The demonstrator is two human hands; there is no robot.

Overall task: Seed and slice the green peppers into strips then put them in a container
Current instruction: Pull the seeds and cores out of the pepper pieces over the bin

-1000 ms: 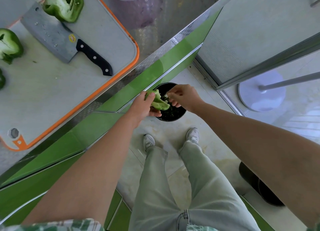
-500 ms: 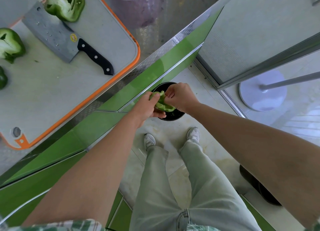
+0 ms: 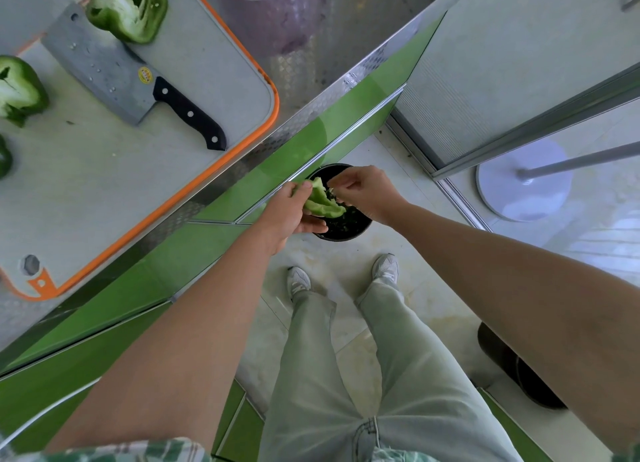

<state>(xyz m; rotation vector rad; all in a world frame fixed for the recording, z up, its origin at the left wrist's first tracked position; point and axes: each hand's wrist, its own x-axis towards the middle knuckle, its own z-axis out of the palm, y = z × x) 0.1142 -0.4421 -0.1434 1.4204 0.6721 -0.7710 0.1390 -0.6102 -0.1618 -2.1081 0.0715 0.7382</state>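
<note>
Mid-frame, our left hand (image 3: 287,215) cups the pepper piece (image 3: 321,202), which looks light, springy and slick inside; we'd hold its rim. Our right hand (image 3: 369,191) pinches narrowly at the seeds (image 3: 331,190).

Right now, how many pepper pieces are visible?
4 pepper pieces: one by the knife, two at the board's left edge, one in the left hand above the bin. More may lie offscreen.
</note>
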